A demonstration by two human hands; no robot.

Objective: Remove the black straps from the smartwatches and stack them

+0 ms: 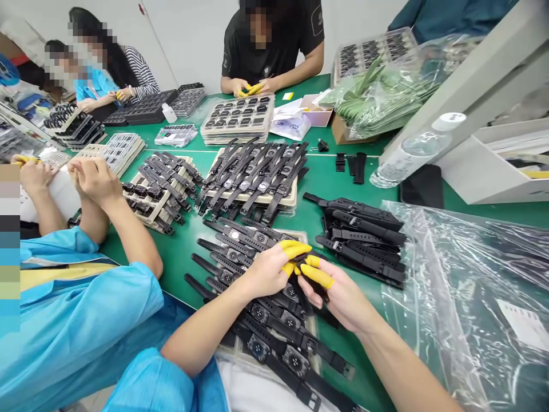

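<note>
My left hand [274,269] and my right hand [330,283] meet above a tray of black watches [259,313], with yellow covers on several fingertips. Between them they hold a small black watch piece [301,261], mostly hidden by the fingers; a dark strap hangs under my right hand. The watches lie in slanting rows, backs up, straps stretched out. Just right of my hands, a pile of black straps [364,240] rests on the green table [175,269].
Behind are more watch trays [253,177] and a stacked tray [238,117]. A clear bottle [418,150], a phone [421,186] and plastic bags [463,297] lie to the right. A co-worker's arms [128,223] are close on the left; another person [274,51] sits opposite.
</note>
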